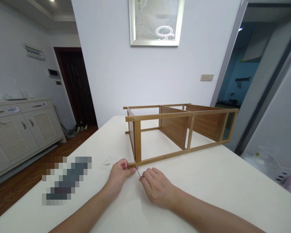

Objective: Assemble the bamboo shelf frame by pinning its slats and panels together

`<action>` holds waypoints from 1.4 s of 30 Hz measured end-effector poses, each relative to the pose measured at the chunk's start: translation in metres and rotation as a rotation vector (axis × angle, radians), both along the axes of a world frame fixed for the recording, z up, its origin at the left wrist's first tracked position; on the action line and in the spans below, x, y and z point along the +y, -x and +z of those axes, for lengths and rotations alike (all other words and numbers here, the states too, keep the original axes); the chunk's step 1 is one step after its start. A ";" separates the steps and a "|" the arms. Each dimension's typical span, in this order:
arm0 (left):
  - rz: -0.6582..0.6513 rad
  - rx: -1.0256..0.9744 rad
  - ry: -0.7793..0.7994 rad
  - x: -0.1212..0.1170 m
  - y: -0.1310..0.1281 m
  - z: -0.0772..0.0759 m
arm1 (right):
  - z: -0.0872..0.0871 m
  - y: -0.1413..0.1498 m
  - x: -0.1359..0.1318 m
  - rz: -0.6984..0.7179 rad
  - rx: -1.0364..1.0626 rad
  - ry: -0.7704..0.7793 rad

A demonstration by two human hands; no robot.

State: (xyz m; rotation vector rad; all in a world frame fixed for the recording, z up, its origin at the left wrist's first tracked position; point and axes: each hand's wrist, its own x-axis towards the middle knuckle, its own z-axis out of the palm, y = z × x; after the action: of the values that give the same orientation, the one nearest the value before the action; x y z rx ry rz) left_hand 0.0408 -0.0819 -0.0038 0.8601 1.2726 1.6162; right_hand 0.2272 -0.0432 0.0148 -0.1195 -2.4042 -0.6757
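Observation:
A wooden shelf unit (165,157) lies on its side on the white table (196,200). My left hand (120,174) is closed on the near left end of its lower front rail, thumb and fingers around the tip. Just right of that, my right hand (157,187) grips a thin metal hex key (138,173). The key's far end meets the rail at the corner joint, beside my left thumb; the fastener there is too small to make out. Bolt heads show on the upper front rail.
Left of my left hand lies a small clear plastic bag (108,162) with a screw-like piece on it. A pixelated dark object (69,179) is on the table's left side. The wall (111,74) rises behind the shelf. White plastic items (264,160) stand beyond the right edge.

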 end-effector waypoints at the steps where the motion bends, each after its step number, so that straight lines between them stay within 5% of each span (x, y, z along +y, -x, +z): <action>1: 0.001 0.000 0.003 0.000 0.000 0.000 | 0.001 0.000 -0.001 0.000 0.004 0.002; 14: -0.082 -0.082 0.006 -0.004 -0.002 0.011 | 0.015 -0.002 -0.008 0.049 -0.024 -0.026; 21: -0.100 -0.079 -0.002 -0.003 -0.001 0.008 | -0.008 0.004 0.003 0.019 0.248 0.337; 27: -0.135 -0.025 -0.011 -0.002 -0.001 0.006 | -0.008 0.002 0.003 0.042 0.205 0.324; 35: -0.126 -0.025 0.003 -0.001 0.001 0.005 | -0.015 0.003 0.000 0.110 0.172 0.600; 42: -0.118 -0.047 0.015 -0.002 0.001 0.007 | -0.012 -0.001 0.003 0.229 0.132 0.621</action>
State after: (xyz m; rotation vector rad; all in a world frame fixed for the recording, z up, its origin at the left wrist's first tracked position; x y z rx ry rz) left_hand 0.0399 -0.0841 0.0033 0.8673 1.1784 1.5239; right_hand 0.2278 -0.0400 0.0027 -0.1361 -2.3689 0.1902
